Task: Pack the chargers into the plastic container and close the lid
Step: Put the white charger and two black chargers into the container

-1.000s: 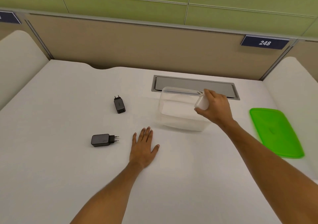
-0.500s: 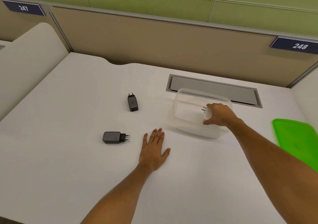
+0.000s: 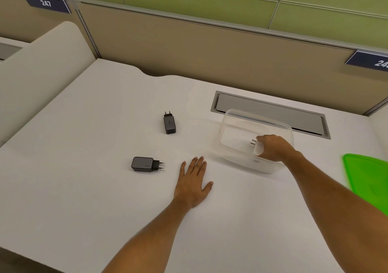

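A clear plastic container stands on the white desk, right of centre. My right hand reaches down inside it, shut on a white charger whose prongs point left. My left hand lies flat on the desk, palm down, fingers spread, holding nothing. Two black chargers lie to its left: a larger one on its side with prongs pointing right, and a smaller one farther back with prongs pointing away. The green lid lies at the right edge, partly cut off.
A grey cable hatch is set into the desk just behind the container. A beige partition closes the back of the desk, and a curved white divider rises on the left.
My right hand has lowered the white charger from the container's rim down into the container. The view has shifted left. My left hand and the black chargers have stayed in place.
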`<state>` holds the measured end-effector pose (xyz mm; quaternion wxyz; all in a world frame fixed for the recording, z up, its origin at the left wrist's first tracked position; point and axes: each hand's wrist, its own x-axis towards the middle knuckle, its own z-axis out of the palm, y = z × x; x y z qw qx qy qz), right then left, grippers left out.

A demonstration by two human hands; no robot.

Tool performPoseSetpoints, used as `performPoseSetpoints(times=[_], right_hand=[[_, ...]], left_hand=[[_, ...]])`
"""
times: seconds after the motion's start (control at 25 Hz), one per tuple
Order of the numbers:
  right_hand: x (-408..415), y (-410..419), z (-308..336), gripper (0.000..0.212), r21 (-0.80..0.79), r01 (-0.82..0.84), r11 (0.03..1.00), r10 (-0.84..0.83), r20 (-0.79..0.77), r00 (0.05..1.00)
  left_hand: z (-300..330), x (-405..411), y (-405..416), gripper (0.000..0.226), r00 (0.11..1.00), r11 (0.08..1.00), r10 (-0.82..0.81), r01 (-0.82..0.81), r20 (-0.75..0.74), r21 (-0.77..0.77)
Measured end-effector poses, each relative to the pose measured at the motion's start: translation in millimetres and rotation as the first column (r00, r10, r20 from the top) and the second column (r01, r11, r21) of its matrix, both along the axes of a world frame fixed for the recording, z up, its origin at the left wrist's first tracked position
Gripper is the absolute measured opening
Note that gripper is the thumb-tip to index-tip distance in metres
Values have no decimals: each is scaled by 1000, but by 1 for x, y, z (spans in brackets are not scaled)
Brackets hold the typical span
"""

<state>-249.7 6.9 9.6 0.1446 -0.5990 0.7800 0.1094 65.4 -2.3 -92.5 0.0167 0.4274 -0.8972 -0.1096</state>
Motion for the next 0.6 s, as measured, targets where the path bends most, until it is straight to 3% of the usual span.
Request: performPoseSetpoints(times=[0.28,0.4,0.52,0.6], right_hand=[[-3,-2,15,81,-55,100,993,-95,79,992],[15,-16,35,61,-285,53,957,-41,48,998],[57,-41,55,44,-521,-82,849,114,30,993],[93,-56,64,40,-595,-159,788,230,46,972]], left_hand=[[2,1,0,73,1000,1000,2,-2,2,0],[3,1,0,73,1000,1000,5,-5,-1,0],[2,1,-1,73,1000,1000,-2,2,1,3],[2,1,-1,73,1000,1000,-2,2,0,7]])
